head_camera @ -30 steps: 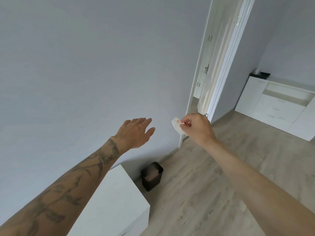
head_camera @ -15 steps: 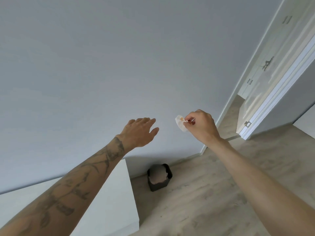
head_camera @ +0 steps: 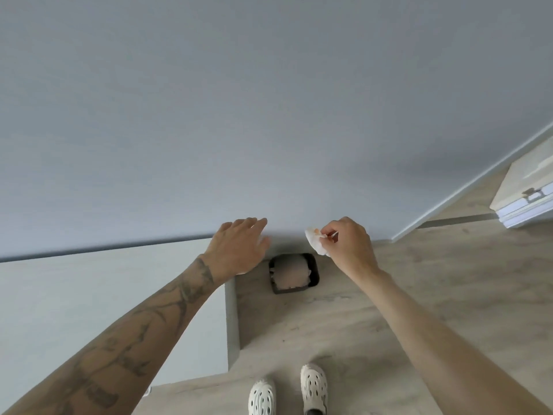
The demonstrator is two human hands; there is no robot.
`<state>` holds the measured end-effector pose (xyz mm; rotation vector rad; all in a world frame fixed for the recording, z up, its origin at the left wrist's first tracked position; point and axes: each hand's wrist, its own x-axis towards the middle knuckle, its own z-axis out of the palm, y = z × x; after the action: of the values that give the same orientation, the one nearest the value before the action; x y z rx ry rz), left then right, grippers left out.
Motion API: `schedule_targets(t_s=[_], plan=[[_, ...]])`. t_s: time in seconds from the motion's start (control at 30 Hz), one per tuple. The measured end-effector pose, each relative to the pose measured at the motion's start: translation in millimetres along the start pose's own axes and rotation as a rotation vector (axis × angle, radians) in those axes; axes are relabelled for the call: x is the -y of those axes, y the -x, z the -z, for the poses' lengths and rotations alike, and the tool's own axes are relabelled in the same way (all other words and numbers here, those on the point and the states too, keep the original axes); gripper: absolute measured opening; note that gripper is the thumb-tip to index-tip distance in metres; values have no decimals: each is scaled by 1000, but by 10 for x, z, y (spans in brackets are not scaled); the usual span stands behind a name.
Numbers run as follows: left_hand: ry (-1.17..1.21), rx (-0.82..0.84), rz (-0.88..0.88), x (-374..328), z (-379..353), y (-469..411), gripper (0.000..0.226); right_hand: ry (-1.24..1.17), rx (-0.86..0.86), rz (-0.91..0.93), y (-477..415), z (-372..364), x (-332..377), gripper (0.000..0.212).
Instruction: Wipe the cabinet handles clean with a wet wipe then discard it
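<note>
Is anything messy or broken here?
Nothing is spilled or broken. The only odd bit is an orange smudge on the wipe, which the right hand pinches near the bin. The bin stands upright on the floor.

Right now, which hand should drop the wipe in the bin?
Right. The right hand pinches the wet wipe close by the dark bin; the left hand is open and holds nothing.
</note>
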<state>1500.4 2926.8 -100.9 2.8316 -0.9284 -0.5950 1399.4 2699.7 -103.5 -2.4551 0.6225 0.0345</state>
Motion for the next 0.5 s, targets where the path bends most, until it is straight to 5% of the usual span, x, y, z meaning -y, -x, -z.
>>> schedule_targets(t_s=[0.2, 0.5], plan=[[59, 58, 139, 194, -1316, -637, 53, -22, 162, -57, -723, -1320, -847, 28], [86, 141, 240, 499, -3037, -1265, 55, 49, 271, -64, -1396, -3049, -1929, 16]])
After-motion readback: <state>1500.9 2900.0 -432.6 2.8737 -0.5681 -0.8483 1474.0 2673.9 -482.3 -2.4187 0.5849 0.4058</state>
